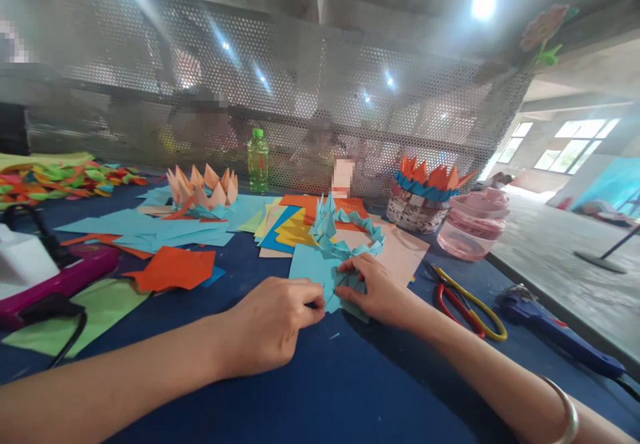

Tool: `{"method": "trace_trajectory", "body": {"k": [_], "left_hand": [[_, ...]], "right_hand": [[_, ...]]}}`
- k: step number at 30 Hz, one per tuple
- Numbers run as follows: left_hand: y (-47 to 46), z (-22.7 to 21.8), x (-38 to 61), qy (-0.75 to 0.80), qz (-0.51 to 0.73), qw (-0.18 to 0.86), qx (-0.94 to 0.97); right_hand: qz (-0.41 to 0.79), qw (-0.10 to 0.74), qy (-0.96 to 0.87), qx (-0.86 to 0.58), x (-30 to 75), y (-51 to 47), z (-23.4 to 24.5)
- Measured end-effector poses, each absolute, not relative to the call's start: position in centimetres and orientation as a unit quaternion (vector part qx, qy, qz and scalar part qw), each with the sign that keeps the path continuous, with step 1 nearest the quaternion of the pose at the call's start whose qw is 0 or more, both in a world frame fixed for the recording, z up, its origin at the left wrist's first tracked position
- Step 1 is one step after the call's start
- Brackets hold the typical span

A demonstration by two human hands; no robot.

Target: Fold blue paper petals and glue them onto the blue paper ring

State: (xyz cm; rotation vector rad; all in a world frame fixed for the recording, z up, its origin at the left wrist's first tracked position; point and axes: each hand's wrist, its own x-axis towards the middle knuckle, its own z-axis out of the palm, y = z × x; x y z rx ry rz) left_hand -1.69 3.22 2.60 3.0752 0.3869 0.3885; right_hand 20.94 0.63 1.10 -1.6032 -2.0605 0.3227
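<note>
My left hand [273, 324] and my right hand [373, 291] meet at the near end of a light-blue folded paper ring [345, 237], built from small interlocked pieces. Both hands pinch its folded units [345, 291] between their fingertips. A flat light-blue paper sheet [310, 267] lies under the ring, with a peach sheet [395, 254] beside it. Stacked sheets of yellow, blue and orange paper [285, 231] sit just beyond my left hand. My fingers hide part of the folds.
The blue table [320, 391] holds scattered paper, a peach folded crown [203, 191], a blue-and-orange crown on a woven base [425, 194], a green bottle [258, 161], a pink container [473, 231], red-and-yellow scissors [465, 304] and a blue glue gun [555, 327]. A perforated metal screen [300, 77] stands behind.
</note>
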Motion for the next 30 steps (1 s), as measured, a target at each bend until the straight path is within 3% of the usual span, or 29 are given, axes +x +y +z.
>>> {"method": "trace_trajectory", "body": {"k": [7, 13, 18, 22, 26, 30], "left_hand": [[3.2, 2.4, -1.6, 0.140, 0.148, 0.056, 0.977], [2.9, 2.9, -1.2, 0.144, 0.223, 0.092, 0.960], [3.4, 2.9, -0.2, 0.286, 0.350, 0.265, 0.852], [4.6, 2.2, 0.1, 0.313, 0.240, 0.490, 0.777], [4.9, 2.1, 0.0, 0.317, 0.182, 0.546, 0.754], [4.6, 2.9, -0.1, 0.337, 0.218, 0.580, 0.709]], "right_hand": [[0.141, 0.256, -0.756, -0.585, 21.1, 0.7, 1.3], [0.257, 0.361, -0.721, -0.533, 20.7, 0.8, 1.2], [0.365, 0.426, -0.677, -0.477, 19.6, 0.3, 1.9], [0.347, 0.442, -0.688, -0.459, 19.0, -0.1, 2.2], [0.385, 0.480, -0.657, -0.437, 18.8, 0.0, 2.2], [0.423, 0.477, -0.649, -0.415, 19.0, 0.1, 2.1]]}}
